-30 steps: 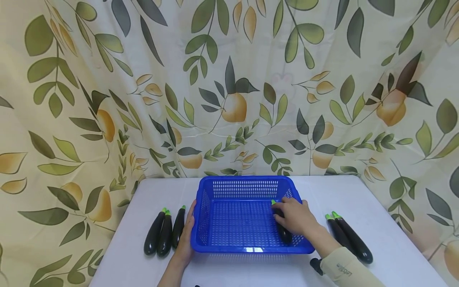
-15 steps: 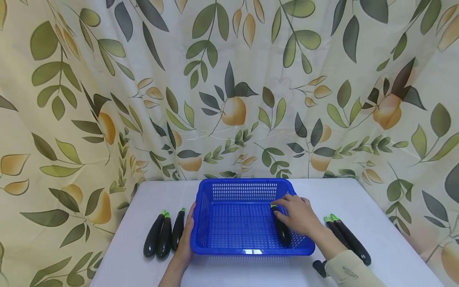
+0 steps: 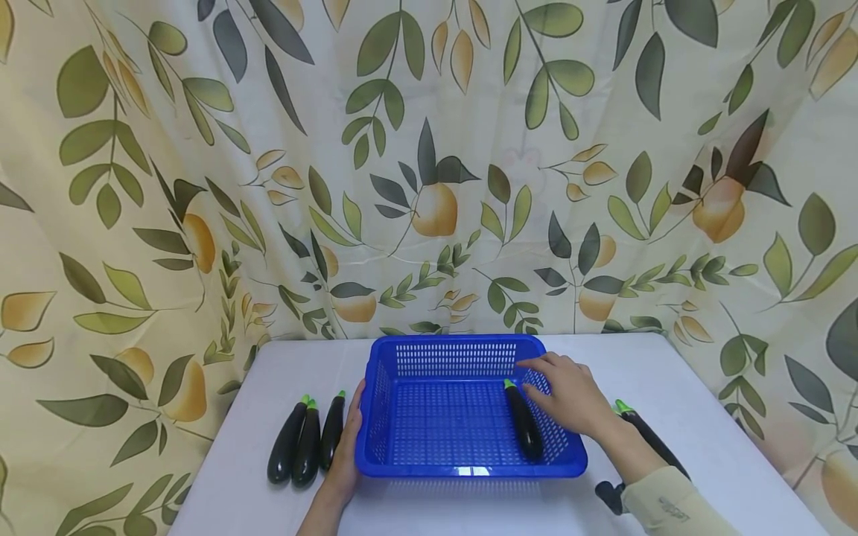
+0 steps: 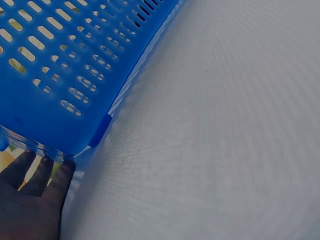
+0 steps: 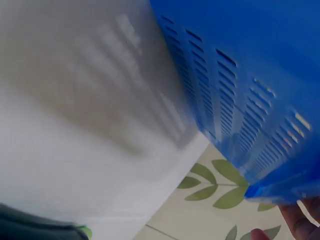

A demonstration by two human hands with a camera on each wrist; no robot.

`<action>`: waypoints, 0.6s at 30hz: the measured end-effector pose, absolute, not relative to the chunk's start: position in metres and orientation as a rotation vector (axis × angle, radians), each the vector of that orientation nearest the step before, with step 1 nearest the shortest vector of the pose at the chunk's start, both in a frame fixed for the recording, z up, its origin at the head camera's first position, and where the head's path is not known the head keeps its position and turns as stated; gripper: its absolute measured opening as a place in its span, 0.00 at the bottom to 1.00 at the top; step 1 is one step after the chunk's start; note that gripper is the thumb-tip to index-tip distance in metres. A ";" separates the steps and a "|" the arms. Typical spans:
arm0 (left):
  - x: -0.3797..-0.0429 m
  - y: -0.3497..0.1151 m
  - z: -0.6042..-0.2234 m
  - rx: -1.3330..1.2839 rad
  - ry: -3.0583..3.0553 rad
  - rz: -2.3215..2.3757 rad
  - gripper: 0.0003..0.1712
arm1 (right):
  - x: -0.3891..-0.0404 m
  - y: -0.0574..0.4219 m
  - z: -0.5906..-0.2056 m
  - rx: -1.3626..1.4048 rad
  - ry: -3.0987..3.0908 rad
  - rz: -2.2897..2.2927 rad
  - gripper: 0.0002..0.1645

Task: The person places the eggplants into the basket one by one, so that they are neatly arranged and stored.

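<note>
A blue plastic basket point(image 3: 469, 470) stands mid-table. Inside it, along the right side, lies one dark eggplant point(image 3: 523, 421) with a green stem end pointing away. My right hand point(image 3: 567, 393) hovers over the basket's right edge, fingers spread and apart from that eggplant. In the right wrist view its fingers point(image 5: 298, 222) show only partly, beyond the basket wall. My left hand point(image 3: 345, 455) rests against the basket's left side. The left wrist view shows its straight fingers point(image 4: 59, 182) touching the perforated basket wall point(image 4: 30, 110).
Left of the basket lie three eggplants point(image 3: 307, 449) side by side on the white table point(image 3: 469, 514). To the right another eggplant point(image 3: 650, 435) lies partly behind my right forearm. A curtain with leaves and fruit point(image 3: 429, 283) hangs behind the table.
My right hand has let go of the eggplant in the basket and moved up and right, its fingers opening. The eggplant stays in the basket. My left hand keeps its place.
</note>
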State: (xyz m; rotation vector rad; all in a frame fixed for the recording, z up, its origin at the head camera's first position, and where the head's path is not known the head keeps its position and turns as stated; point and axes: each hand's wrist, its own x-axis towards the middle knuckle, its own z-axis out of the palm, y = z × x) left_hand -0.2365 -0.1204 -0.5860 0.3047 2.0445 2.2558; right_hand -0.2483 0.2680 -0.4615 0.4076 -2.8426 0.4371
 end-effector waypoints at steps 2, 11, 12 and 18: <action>-0.236 -0.121 -0.586 0.315 2.043 2.256 0.31 | -0.248 0.271 -0.459 0.402 -2.835 0.435 0.26; -0.237 -0.121 -0.587 0.314 2.031 2.265 0.31 | -0.247 0.285 -0.455 0.356 -2.848 0.463 0.31; -0.237 -0.121 -0.587 0.310 2.034 2.266 0.31 | -0.247 0.287 -0.454 0.349 -2.851 0.472 0.31; -0.237 -0.121 -0.586 0.317 2.042 2.255 0.32 | -0.243 0.299 -0.452 0.309 -2.872 0.487 0.32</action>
